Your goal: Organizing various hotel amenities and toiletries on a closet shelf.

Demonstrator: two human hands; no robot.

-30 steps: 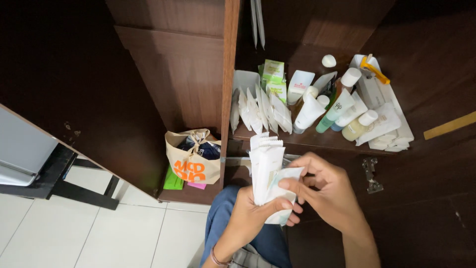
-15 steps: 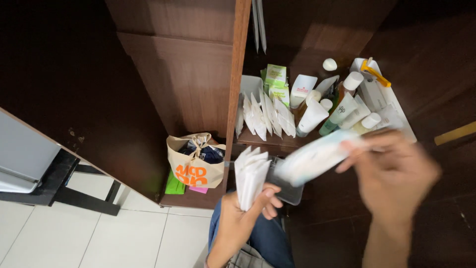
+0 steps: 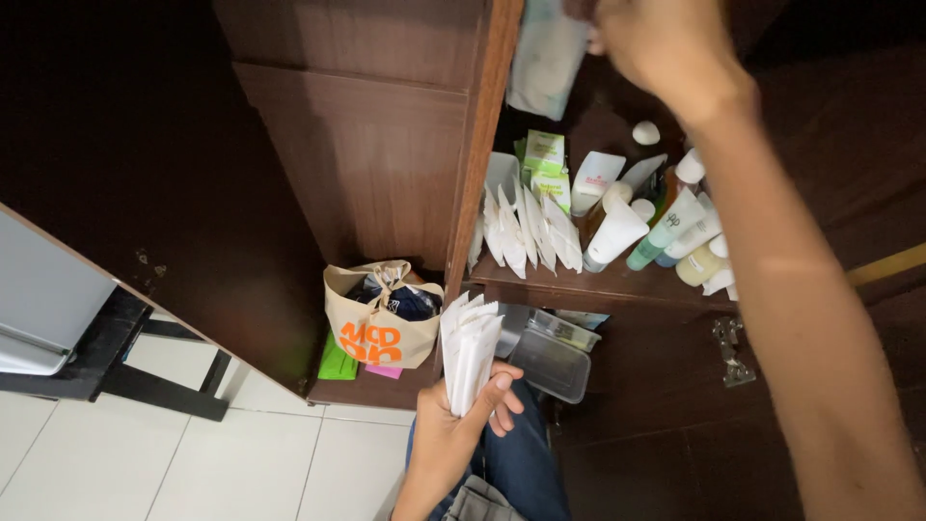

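Left hand point(image 3: 461, 425): low centre of the frame, fingers curled shut around a stack of white sachets point(image 3: 470, 349) held upright, thumb pressed on the front one.
Right hand point(image 3: 666, 43): top of the frame, right of centre, raised toward the cupboard; fingers pinch the upper edge of a pale sachet point(image 3: 545, 58), which hangs at the top edge beside the wooden partition point(image 3: 479, 164).
Shelf point(image 3: 617, 287): centre right, bearing a standing row of white sachets point(image 3: 526, 232), green packets point(image 3: 543, 164) and tubes point(image 3: 666, 227) lying close together.
Below: a paper bag point(image 3: 378, 323) in the lower compartment; clear plastic containers point(image 3: 552, 352) just right of the stack.
Step in hand: seemingly, one sachet is being carried up off the stack into the cupboard.
Next move: appears to call for a free spot in the cupboard, and a steady grip on the stack.
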